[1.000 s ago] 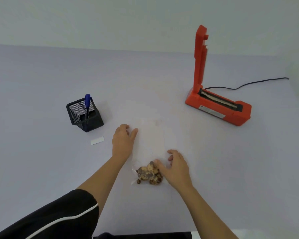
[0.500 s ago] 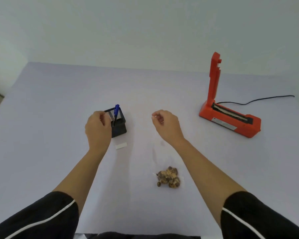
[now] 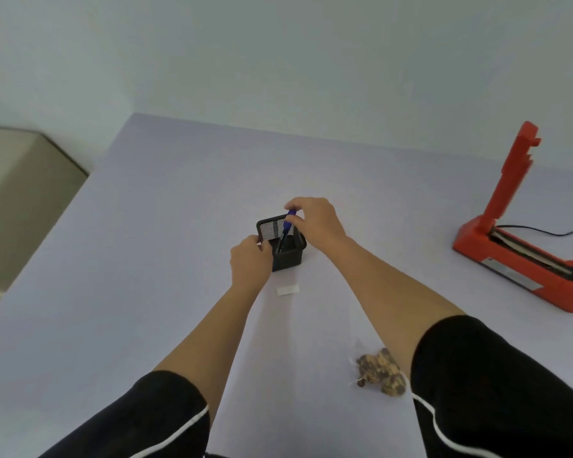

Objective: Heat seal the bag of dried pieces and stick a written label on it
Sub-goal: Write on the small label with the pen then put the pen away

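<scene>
- My right hand (image 3: pixel 315 223) was over the black mesh pen holder (image 3: pixel 282 243) near the middle of the desk (image 3: pixel 146 259), thumb and forefinger pinched shut on the blue cap end of the pen (image 3: pixel 287 223), which stood tilted inside the cup.
- My left hand (image 3: pixel 250 261) gripped the holder's near-left side, fingers curled against the mesh; I judged this was to steady it so the pen could lift out cleanly.
- Blank white label (image 3: pixel 288 290) lay flat just in front of the holder, toward my edge, close by for writing.
- Bag of dried pieces (image 3: pixel 379 370) sat nearer my edge, right of centre, partly hidden by my right sleeve; neither hand touched it. Couldn't tell whether the top was sealed.
- Red heat sealer (image 3: pixel 523 259) was by the right edge, arm raised upright, cord trailing off, so ready to take the bag.
</scene>
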Available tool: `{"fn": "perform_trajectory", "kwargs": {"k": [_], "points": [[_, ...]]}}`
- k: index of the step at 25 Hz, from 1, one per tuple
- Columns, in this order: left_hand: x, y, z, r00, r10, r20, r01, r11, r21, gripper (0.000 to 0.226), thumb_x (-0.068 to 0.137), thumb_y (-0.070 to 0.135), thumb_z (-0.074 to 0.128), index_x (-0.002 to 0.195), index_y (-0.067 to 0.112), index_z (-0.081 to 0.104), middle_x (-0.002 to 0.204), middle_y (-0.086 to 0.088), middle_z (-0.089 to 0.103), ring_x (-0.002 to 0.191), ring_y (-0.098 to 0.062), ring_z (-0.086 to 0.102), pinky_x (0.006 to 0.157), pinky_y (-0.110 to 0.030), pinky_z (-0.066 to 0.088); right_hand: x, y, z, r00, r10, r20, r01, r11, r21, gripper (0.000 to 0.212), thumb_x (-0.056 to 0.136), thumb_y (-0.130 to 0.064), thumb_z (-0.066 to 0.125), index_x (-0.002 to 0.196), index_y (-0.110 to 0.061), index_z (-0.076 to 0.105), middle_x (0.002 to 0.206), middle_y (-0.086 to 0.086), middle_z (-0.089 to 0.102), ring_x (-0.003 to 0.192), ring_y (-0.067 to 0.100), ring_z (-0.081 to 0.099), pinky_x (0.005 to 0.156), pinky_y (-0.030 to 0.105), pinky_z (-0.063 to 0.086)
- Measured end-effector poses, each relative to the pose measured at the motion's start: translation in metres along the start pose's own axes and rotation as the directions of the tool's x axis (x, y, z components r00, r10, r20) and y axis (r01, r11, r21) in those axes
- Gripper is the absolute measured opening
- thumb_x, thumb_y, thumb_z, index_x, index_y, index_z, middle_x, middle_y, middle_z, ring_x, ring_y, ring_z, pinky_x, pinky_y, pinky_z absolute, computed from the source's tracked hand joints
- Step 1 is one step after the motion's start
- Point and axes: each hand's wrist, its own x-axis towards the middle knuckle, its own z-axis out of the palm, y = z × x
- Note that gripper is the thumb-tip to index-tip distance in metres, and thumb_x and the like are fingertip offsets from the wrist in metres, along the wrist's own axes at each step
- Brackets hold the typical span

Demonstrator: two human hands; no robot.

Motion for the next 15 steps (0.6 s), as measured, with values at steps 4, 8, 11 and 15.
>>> {"fn": "perform_trajectory", "kwargs": {"k": [4, 8, 11, 15], "points": [[-0.005, 0.0, -0.01, 1.0, -0.006, -0.028, 0.004, 0.998, -0.066, 0.035, 0.095, 0.023, 0.042, 0.12, 0.002, 0.055, 0.117, -0.017, 0.063, 0.106, -0.031, 0.058, 0.084, -0.035, 0.046, -0.011, -0.017, -0.016, 0.992, -0.007, -0.125, 0.037, 0.97, 0.24, 0.016, 0.085, -0.007, 0.062, 0.1, -0.008, 0.069, 0.103, 0.008, 0.069, 0.088, 0.015, 0.065, 0.086, 0.027, 0.052], [-0.013, 0.014, -0.038, 0.954, 0.296, -0.046, -0.3, 0.942, -0.148, 0.043, 0.093, 0.029, 0.052, 0.131, 0.011, 0.049, 0.132, -0.007, 0.053, 0.117, -0.022, 0.052, 0.1, -0.039, 0.045, -0.032, -0.024, -0.066, 0.951, -0.004, -0.311, 0.098, 0.953, 0.288, 0.018, 0.088, -0.011, 0.061, 0.104, -0.01, 0.069, 0.101, 0.0, 0.065, 0.085, 0.009, 0.063, 0.078, 0.008, 0.046], [-0.028, 0.037, -0.048, 0.9, 0.417, 0.129, -0.397, 0.905, -0.154, 0.046, 0.088, 0.036, 0.06, 0.128, 0.017, 0.051, 0.115, 0.003, 0.06, 0.103, -0.012, 0.057, 0.089, -0.022, 0.045, -0.046, -0.027, -0.1, 0.923, 0.018, -0.384, 0.102, 0.951, 0.29, 0.018, 0.088, -0.014, 0.061, 0.104, -0.012, 0.069, 0.1, -0.003, 0.065, 0.083, 0.006, 0.062, 0.076, 0.005, 0.044], [-0.049, 0.065, -0.043, 0.888, 0.449, 0.101, -0.419, 0.879, -0.229, 0.019, 0.088, 0.031, 0.061, 0.101, 0.018, 0.064, 0.08, 0.004, 0.066, 0.073, -0.008, 0.062, 0.061, -0.011, 0.043, -0.063, -0.032, -0.129, 0.889, 0.064, -0.454, 0.108, 0.933, 0.344, 0.017, 0.088, -0.016, 0.061, 0.104, -0.015, 0.068, 0.103, -0.001, 0.068, 0.08, -0.003, 0.062, 0.078, 0.009, 0.048]]}}
